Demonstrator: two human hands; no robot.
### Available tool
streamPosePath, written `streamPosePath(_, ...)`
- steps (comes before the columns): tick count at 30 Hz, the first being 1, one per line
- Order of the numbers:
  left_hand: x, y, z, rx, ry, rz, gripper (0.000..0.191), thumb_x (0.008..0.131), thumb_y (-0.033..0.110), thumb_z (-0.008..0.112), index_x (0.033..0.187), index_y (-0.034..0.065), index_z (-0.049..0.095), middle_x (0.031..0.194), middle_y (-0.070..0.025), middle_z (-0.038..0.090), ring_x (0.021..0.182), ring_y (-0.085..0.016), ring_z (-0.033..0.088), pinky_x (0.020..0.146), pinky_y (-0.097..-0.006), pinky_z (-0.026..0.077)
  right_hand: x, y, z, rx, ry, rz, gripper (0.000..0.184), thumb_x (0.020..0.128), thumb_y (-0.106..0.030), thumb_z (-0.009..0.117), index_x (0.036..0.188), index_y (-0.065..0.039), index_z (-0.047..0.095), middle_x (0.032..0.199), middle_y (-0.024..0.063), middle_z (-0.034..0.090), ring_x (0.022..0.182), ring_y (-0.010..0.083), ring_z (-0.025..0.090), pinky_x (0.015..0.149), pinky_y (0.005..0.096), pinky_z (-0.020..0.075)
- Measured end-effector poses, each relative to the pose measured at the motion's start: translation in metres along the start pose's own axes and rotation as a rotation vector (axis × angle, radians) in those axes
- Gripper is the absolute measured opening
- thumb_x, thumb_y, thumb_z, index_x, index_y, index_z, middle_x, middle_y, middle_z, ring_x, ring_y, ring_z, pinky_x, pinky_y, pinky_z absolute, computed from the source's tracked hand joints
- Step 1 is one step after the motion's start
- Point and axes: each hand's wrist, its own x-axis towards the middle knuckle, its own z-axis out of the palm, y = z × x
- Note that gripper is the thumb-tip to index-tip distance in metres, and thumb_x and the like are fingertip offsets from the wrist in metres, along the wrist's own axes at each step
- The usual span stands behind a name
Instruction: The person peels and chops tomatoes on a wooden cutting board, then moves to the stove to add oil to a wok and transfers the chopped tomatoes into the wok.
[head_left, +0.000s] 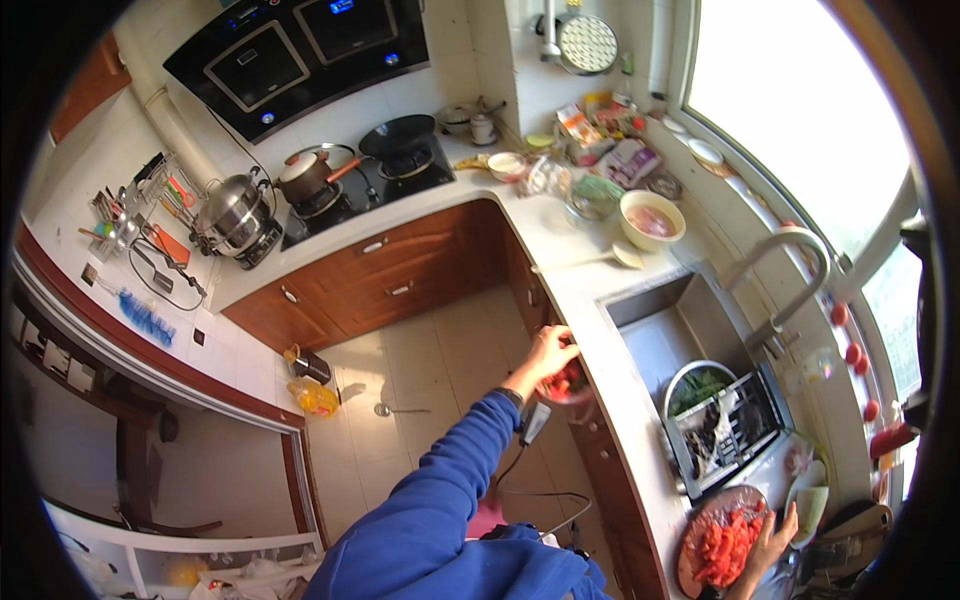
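Observation:
My left hand (553, 351) is held over a clear container of red chopped pieces (561, 381), beside the counter's front edge; whether its fingers grip the rim or a piece cannot be told. At the lower right, my right hand (770, 541) reaches over the side of a round cutting board (694, 525). Its fingers are apart, close to a heap of chopped red pieces (724, 551) that look like tomato. A green dish holding a pale green piece (810, 510) lies just beyond that hand.
The steel sink (660, 322) holds a rack (675, 450) and leafy greens (699, 390). Farther along the counter are a cream bowl of pinkish contents (652, 221) and a ladle (626, 255). A saucepan (304, 180) and a black wok (397, 137) stand on the stove. Bottles (313, 396) and a skimmer (384, 410) are on the floor.

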Motion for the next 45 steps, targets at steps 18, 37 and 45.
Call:
streamPosePath(18, 0.157, 0.083, 0.027, -1.312, -0.231, -0.749, 0.023, 0.093, 0.024, 0.066, 0.111, 0.0108, 0.059, 0.098, -0.0045, 0.063, 0.093, -0.020, 0.063, 0.081, -0.0367, 0.052, 0.260, -0.090, 0.194, -0.472, -0.427, -0.085, 0.056, 0.088, -0.018, 0.060, 0.140, -0.002, 0.045, 0.149, 0.0176, 0.041, 0.142, 0.0320, 0.034, 0.110, 0.0498, 0.0357)
streamPosePath(37, 0.219, 0.146, 0.266, -1.483, -0.573, -0.788, 0.024, 0.099, 0.014, 0.049, 0.112, -0.0023, 0.060, 0.108, -0.0129, 0.067, 0.099, -0.024, 0.064, 0.089, -0.0403, 0.053, 0.261, -0.126, 0.314, 1.190, -0.199, 0.837, 0.046, 0.097, -0.027, 0.060, 0.136, -0.003, 0.050, 0.130, 0.0125, 0.057, 0.122, 0.0291, 0.052, 0.098, 0.0441, 0.0454)
streamPosePath(45, 0.200, 0.133, 0.271, 0.068, -0.389, 0.382, 0.034, 0.080, 0.008, 0.057, 0.112, 0.0056, 0.068, 0.108, -0.0157, 0.067, 0.107, -0.034, 0.059, 0.108, -0.0501, 0.029, 0.252, -0.187, 0.403, 1.833, -0.379, 1.355, 0.022, 0.099, -0.007, 0.049, 0.117, 0.002, 0.057, 0.111, 0.0182, 0.064, 0.103, 0.0285, 0.062, 0.091, 0.0367, 0.0532)
